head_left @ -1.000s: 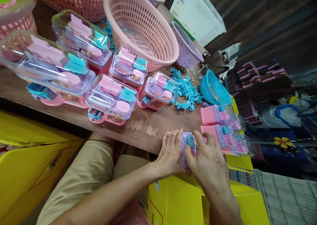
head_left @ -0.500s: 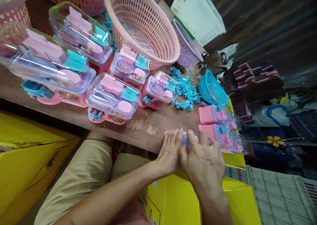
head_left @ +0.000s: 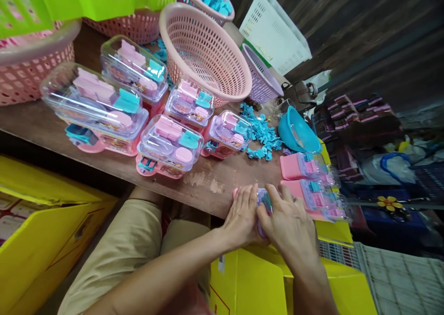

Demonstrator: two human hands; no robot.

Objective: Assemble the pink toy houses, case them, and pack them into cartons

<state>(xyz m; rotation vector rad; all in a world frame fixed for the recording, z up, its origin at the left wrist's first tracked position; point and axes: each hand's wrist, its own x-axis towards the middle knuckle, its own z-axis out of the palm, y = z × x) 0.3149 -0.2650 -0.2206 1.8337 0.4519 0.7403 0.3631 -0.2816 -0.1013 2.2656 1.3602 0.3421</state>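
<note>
Gripping a pink-and-purple toy case [head_left: 266, 200] between them, the left hand [head_left: 243, 215] lays close-set fingers over it while the right hand [head_left: 289, 225], partly curled, clasps it; loose blue plastic pieces [head_left: 264, 132] lie beyond both.

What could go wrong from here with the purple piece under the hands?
The purple piece is by the table's near edge, so it might slip off if the left hand or right hand pushes unevenly. The right hand is also close to the clear-fronted pink cases and could bump them.
</note>
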